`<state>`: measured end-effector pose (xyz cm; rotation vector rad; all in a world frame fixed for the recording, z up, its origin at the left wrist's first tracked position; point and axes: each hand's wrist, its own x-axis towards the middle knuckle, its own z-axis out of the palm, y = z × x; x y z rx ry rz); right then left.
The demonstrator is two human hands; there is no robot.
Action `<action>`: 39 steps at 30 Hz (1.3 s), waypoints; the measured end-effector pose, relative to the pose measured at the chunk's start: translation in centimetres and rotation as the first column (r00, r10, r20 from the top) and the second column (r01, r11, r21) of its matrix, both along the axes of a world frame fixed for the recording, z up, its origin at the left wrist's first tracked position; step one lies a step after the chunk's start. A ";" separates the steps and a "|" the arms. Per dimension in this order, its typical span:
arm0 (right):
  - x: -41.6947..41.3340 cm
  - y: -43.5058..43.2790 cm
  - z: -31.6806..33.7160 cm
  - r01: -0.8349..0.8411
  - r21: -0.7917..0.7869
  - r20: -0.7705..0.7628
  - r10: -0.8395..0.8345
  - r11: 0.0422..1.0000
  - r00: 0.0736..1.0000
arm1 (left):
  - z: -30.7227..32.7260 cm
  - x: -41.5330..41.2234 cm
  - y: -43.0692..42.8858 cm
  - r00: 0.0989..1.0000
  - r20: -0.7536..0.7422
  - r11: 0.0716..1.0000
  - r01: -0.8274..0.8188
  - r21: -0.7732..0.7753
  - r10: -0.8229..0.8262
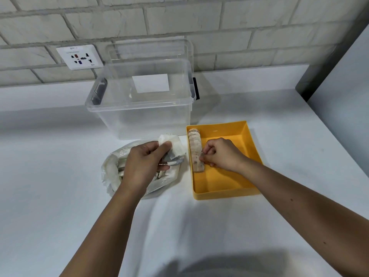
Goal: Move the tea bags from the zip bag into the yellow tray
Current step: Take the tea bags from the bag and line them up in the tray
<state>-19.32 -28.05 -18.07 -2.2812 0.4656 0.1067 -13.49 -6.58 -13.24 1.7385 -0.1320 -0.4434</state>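
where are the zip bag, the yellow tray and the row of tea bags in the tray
zip bag [111, 172]: head view, on its crumpled left side.
yellow tray [223, 193]: head view, on its near outer wall.
row of tea bags [195, 145]: head view, on the middle of the row along the tray's left wall.

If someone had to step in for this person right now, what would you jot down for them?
Left hand: closed on a few tea bags, held just above the zip bag.
Right hand: inside the yellow tray, fingers pinched at the row of tea bags along the tray's left wall, seemingly placing or straightening one.
Done: one neat row is already in the tray.
Left: the zip bag on the counter still holds more tea bags; the rest of the tray is bare. Keep moving them across.
The clear plastic box behind looks empty and is not in use.
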 end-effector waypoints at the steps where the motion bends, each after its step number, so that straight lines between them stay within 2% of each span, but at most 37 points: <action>1: 0.1 0.0 -0.2 0.008 -0.005 0.009 -0.008 1.000 1.000 | -0.1 0.0 0.0 1.000 -0.003 1.000 -0.002 0.001 0.002; 13: 0.2 0.5 0.3 0.073 -0.104 0.050 -0.068 0.992 0.996 | 0.1 -0.6 0.1 0.999 -0.046 0.998 0.019 -0.067 -0.022; 15: -0.2 0.8 1.9 0.159 -0.001 0.140 -0.157 0.987 0.977 | 0.3 -0.8 0.0 0.999 -0.048 0.997 0.022 -0.073 -0.025; 16: -0.5 1.1 2.8 0.191 0.148 0.189 -0.217 0.970 0.958 | 0.3 -0.8 0.0 0.999 -0.046 0.997 0.020 -0.068 -0.023; 18: -1.1 2.3 4.8 0.135 0.471 0.218 -0.263 0.872 0.940 | 0.2 -0.9 0.0 0.999 -0.032 0.999 0.020 -0.051 -0.021; 19: -1.3 2.9 5.4 0.082 0.543 0.225 -0.238 0.836 0.945 | 0.2 -0.9 -0.1 0.999 -0.022 0.998 0.025 -0.052 -0.026; 22: -1.7 4.5 5.9 -0.001 0.544 0.281 -0.181 0.839 0.943 | 0.5 -1.2 -0.3 0.998 -0.005 0.994 0.056 -0.090 -0.056; 25: -1.9 4.8 5.6 0.023 0.535 0.328 -0.233 0.845 0.915 | 0.9 -1.5 -0.3 0.996 -0.024 0.990 0.088 -0.113 -0.091; 35: -2.6 4.4 5.7 0.090 0.634 0.309 -0.359 0.768 0.881 | 0.9 -1.8 -0.4 0.985 -0.106 0.980 0.119 -0.162 -0.137; 39: -3.1 3.1 5.5 0.141 0.631 0.272 -0.388 0.763 0.881 | 1.0 -1.5 -0.2 0.991 -0.117 0.981 0.042 -0.189 -0.065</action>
